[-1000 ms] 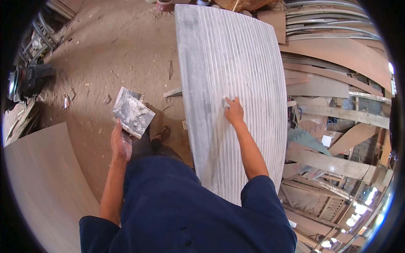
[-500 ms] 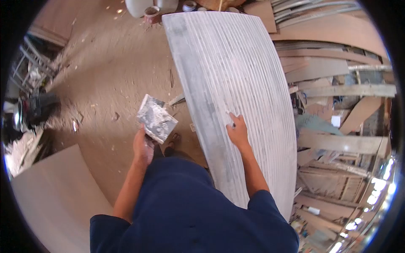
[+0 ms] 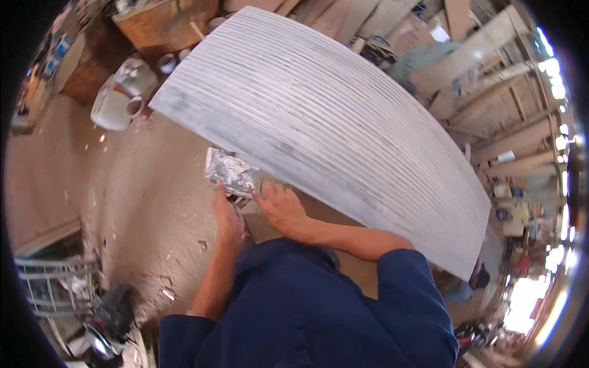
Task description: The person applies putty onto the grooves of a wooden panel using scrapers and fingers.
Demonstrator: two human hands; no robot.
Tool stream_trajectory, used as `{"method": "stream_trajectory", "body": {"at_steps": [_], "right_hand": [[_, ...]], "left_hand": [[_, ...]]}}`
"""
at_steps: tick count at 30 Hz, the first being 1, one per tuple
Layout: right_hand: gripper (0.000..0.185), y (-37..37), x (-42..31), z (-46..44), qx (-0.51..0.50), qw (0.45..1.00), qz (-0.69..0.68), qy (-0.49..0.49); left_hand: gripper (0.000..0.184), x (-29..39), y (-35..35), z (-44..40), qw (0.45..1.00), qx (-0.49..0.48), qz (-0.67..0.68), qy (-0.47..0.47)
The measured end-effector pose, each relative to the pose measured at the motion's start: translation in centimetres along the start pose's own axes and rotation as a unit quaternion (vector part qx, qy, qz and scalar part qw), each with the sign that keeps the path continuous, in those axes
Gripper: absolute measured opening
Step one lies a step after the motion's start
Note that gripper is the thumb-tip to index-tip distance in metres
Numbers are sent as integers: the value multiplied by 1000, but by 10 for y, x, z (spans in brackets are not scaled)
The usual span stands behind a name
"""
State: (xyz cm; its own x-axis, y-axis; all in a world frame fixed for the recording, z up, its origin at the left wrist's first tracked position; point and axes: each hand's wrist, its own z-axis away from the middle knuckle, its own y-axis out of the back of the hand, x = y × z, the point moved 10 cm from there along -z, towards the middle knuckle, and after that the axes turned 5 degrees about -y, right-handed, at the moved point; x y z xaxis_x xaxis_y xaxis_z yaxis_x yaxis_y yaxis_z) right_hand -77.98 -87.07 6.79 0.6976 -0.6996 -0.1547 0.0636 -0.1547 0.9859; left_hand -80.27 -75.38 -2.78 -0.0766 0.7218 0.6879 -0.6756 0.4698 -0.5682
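My left hand [image 3: 228,216] holds a small flat board [image 3: 230,172] smeared with white and grey paste, its thumb at the board's lower edge. Close against the board's right side is my right hand [image 3: 281,207], fingers bent and fingertips near the paste; whether they pinch anything is too small to tell. Beyond both hands a large curved panel [image 3: 319,92] with many parallel ridges lies diagonally, coated whitish, with a smooth grey strip along its near edge. The paste board is beside that edge.
White plastic containers [image 3: 111,110] and a small pot [image 3: 167,63] stand at the upper left near a wooden piece [image 3: 165,24]. A metal frame [image 3: 55,287] is at the lower left. Boards are piled beyond the panel, and a person [image 3: 477,281] shows at the right.
The view has swung round, so the panel now lies diagonally. My right hand has left the panel's ridged surface and come over to the paste board, which my left hand still holds.
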Motion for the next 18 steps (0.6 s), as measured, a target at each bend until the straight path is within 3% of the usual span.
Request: {"method": "stream_trajectory", "body": {"at_steps": [4,7,9,10,11,12,13,15,16,18], "right_hand": [[36,8,-13,-22,-55,998,30,-7],[34,29,5,-33,-75,996,-22,-40],[35,47,35,-34,-36,968,-212,-132],[35,52,45,-34,-32,966,-212,-148],[37,41,65,-29,-60,875,-419,-237],[38,27,75,-22,-78,731,-603,-309],[38,25,81,-20,-67,728,-604,-319],[49,2,92,-6,-10,512,-776,-368],[49,-2,96,-2,0,508,-776,-373],[58,2,105,3,22,603,-703,-377]], "left_hand": [[38,9,-7,-16,996,-58,-66,14],[36,6,-27,-26,990,-95,-101,34],[34,5,-41,-32,991,-108,-75,36],[34,3,-48,-34,988,-119,-82,48],[35,4,-61,-35,985,-156,-59,55],[36,5,-77,-36,979,-191,-36,62],[36,6,-88,-36,976,-201,-42,72],[39,10,-110,-37,976,-204,-36,71],[39,8,-118,-38,973,-211,-40,80],[41,4,-127,-39,965,-229,-52,114]]}}
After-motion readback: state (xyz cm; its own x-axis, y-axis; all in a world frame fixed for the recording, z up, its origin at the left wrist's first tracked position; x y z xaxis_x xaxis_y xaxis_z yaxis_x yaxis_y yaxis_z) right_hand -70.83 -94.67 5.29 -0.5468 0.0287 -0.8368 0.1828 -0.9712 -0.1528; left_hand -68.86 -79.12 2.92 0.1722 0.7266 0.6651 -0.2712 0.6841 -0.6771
